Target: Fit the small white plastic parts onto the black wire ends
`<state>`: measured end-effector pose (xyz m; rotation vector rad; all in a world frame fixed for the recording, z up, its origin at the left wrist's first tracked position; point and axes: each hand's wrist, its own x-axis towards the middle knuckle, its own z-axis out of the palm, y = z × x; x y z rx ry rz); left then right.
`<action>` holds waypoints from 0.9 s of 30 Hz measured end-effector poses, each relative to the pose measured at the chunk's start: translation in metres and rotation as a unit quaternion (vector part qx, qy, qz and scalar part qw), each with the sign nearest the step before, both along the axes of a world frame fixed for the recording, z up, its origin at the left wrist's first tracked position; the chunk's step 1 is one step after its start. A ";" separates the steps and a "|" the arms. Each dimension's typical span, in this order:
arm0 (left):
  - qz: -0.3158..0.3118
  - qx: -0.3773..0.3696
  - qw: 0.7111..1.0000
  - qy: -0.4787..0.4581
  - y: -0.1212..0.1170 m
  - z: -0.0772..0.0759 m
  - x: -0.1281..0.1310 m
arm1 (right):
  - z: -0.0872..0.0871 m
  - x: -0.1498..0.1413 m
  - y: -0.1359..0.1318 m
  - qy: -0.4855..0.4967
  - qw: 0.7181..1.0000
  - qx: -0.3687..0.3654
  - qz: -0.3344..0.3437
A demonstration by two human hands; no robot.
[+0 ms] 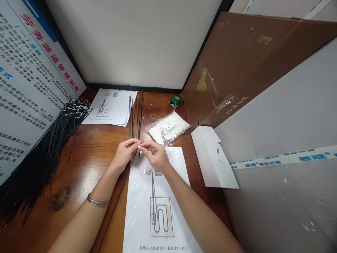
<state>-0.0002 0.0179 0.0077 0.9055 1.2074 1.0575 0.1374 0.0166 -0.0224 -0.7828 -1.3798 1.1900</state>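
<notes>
- Head view: left hand (pixel 123 154) and right hand (pixel 157 156) meet fingertip to fingertip, thumbs and forefingers pinching at what looks like the end of a thin black wire (pixel 112 211); whether a small part is gripped there too, I cannot tell.
- That wire trails down between the forearms, so this piece seems in hand and unfinished.
- Just beyond the fingers, a few loose wires (pixel 139 117) lie on the table (pixel 86 154); their far ends show no white tips and their near ends are partly hidden, so they are probably left to do.
- Beneath the hands lies a drawing (pixel 137 211); near it, a bag (pixel 171 126) of small white parts looks well filled.
- Well to the left, a large bundle (pixel 47 151) carries white tips at its far end: likely the finished share, much bigger than the loose group.
</notes>
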 end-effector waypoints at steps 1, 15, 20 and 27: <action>0.015 0.008 1.000 -0.005 0.000 -0.001 0.001 | 0.000 0.000 0.000 -0.003 1.000 -0.010 -0.013; 0.038 0.098 0.993 0.060 -0.001 -0.011 0.002 | -0.004 0.001 0.006 -0.074 0.990 -0.037 -0.110; 0.034 0.111 0.990 0.077 -0.002 -0.009 0.003 | -0.004 0.001 0.003 -0.126 0.983 0.027 -0.130; 0.034 0.129 0.988 0.073 -0.002 -0.009 0.003 | -0.005 0.001 0.004 -0.121 0.982 0.055 -0.136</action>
